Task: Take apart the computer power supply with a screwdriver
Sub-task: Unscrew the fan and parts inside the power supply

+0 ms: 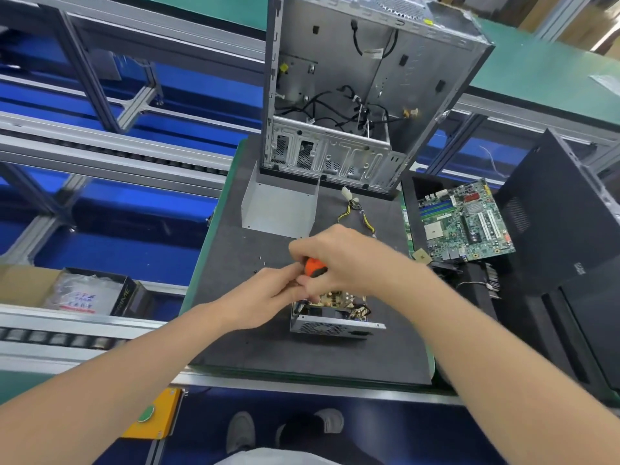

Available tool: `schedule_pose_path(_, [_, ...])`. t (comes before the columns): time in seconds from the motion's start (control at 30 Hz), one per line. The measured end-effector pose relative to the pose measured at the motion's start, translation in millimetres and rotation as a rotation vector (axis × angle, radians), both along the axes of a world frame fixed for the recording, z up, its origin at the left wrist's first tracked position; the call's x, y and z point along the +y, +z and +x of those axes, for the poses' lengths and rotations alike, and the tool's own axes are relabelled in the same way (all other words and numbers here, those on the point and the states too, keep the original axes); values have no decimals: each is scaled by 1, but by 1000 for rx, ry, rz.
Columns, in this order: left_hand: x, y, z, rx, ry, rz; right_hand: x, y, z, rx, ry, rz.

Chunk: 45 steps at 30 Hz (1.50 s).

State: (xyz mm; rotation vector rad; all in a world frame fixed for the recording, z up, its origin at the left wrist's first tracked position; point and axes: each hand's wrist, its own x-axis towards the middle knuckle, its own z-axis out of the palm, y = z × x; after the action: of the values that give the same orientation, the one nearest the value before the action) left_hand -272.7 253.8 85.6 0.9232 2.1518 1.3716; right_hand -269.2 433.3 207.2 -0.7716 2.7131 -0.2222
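Note:
The power supply (335, 325) lies on the dark mat with its lid off, its circuit board and wires showing. Its bent grey metal cover (280, 209) stands behind it. My right hand (339, 260) grips the orange and black screwdriver (313, 266) upright over the supply's near left corner; the shaft and tip are hidden by my fingers. My left hand (268, 297) meets it from the left, fingertips pinching at the screwdriver just under the handle. A yellow and black cable (355, 213) with a white plug trails from the supply toward the back.
An open, gutted computer case (362, 95) stands upright at the back of the mat (241, 337). A green motherboard (466, 223) and a black case panel (557, 213) lie to the right. Tiny loose screws (261, 261) sit left of my hands. Roller conveyor rails run along the left.

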Motion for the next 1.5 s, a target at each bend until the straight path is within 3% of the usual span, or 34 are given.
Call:
schedule_pose_path(0.13, [2, 3, -4, 66, 21, -71, 11, 9, -16, -93, 279, -23])
schedule_pose_path(0.27, [-1, -5, -4, 95, 17, -99, 5, 13, -14, -86, 270, 0])
schedule_pose_path(0.33, [-1, -4, -4, 85, 22, -85, 1, 11, -3, 58, 129, 39])
schedule_pose_path(0.43, [0, -6, 0, 86, 55, -83, -19, -1, 17, 365, -328, 152])
schedule_pose_path(0.53, [1, -4, 1, 62, 79, -103, -38, -18, 26, 429, -476, 181])
schedule_pose_path(0.63, [-1, 1, -1, 24, 40, -88, -25, -21, 15, 393, -290, 153])
schedule_pose_path(0.77, [-1, 4, -3, 19, -37, -122, 2, -4, -5, 130, 298, -17])
schedule_pose_path(0.9, [0, 5, -5, 60, -9, -113, 9, 1, -10, 142, 367, -58])
schedule_pose_path(1.0, [0, 4, -4, 76, 3, -96, 4, -1, -1, 250, 229, 27])
schedule_pose_path(1.13, [2, 0, -1, 59, 22, -82, -19, -9, 13, 338, -366, 159])
schedule_pose_path(1.23, [2, 2, -1, 54, 31, -91, -33, -17, 16, 328, -458, 206])
schedule_pose_path(1.3, [0, -2, -3, 28, 27, -84, -30, -15, 11, 294, -337, 190])
schedule_pose_path(1.5, [-1, -6, -9, -7, 5, -70, 5, 10, -24, -58, 306, 54])
